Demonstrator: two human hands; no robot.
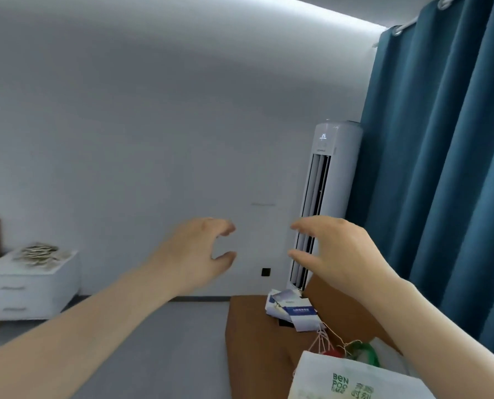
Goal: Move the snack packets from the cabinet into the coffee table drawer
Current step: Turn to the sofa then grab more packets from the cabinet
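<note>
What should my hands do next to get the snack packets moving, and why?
Probably turn left and reach toward the white cabinet: the left hand and the right hand are raised in mid-air holding nothing, and a blurred pile of what look like packets lies on the cabinet's top, far left of both hands.

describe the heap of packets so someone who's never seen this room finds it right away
At the far left a low white cabinet with two drawers stands against the pale wall. On its top lies a loose, blurred heap of silvery packets. The other paper pile, the blue and white booklets, lies on the brown surface at the right.
</note>
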